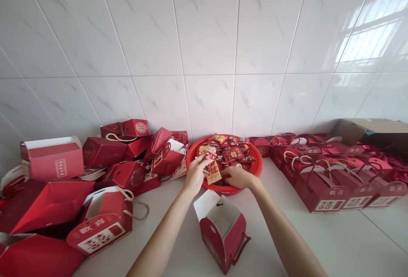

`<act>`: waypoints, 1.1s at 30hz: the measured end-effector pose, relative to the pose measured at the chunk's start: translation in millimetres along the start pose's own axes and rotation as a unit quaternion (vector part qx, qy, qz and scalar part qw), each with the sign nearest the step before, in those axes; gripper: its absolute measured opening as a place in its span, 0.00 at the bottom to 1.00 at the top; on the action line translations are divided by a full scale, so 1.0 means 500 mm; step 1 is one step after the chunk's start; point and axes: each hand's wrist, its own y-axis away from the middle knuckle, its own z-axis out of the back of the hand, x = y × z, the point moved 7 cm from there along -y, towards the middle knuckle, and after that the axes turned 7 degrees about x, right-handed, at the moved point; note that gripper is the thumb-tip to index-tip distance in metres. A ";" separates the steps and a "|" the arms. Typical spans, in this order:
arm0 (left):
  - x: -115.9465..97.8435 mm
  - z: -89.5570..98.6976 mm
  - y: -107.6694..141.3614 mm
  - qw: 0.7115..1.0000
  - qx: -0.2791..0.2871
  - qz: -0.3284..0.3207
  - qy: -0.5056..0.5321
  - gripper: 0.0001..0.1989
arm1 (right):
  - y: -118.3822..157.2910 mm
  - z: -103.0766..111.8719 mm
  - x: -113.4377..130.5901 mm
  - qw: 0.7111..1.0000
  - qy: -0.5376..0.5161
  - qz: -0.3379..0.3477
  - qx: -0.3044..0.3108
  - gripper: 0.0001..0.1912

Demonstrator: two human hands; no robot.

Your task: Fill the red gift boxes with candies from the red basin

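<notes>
My left hand (195, 174) pinches a small red-and-white wrapped candy (209, 156) over the left side of a red plastic basin (259, 164). A gold packet (214, 172) with red lettering hangs just below it, at my fingers. Inside the basin lie many red wrapped candies (233, 154). Down among these reaches my right hand (237, 177), its fingers curled and their tips hidden, so what they grip cannot be made out. Before the basin, between my forearms, a red gift box (219, 230) stands with its top open and its pale inside showing no contents.
Loose red boxes (51, 202), several lying open or tipped, crowd the left of the white surface. On the right, closed red boxes (328, 183) with rope handles stand in rows. A brown carton (372, 126) sits behind them. A tiled wall (207, 47) rises at the back.
</notes>
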 end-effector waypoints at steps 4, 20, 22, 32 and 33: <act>0.003 0.001 -0.001 1.000 0.014 0.004 -0.002 0.19 | 0.004 0.005 0.003 1.000 0.005 -0.017 -0.025 0.14; 0.000 0.009 -0.005 1.000 -0.014 -0.006 0.027 0.22 | 0.055 0.105 -0.052 0.935 -0.295 0.001 -0.196 0.12; 0.001 0.011 -0.006 1.000 -0.011 -0.014 0.020 0.22 | 0.068 0.119 -0.059 0.900 -0.375 0.024 -0.219 0.11; -0.001 0.014 -0.010 0.990 -0.002 -0.063 -0.128 0.15 | 0.081 0.120 0.006 0.865 -0.415 0.103 -0.263 0.14; 0.001 0.015 -0.011 0.990 -0.004 -0.060 -0.129 0.14 | 0.076 0.115 0.018 0.869 -0.407 0.120 -0.255 0.14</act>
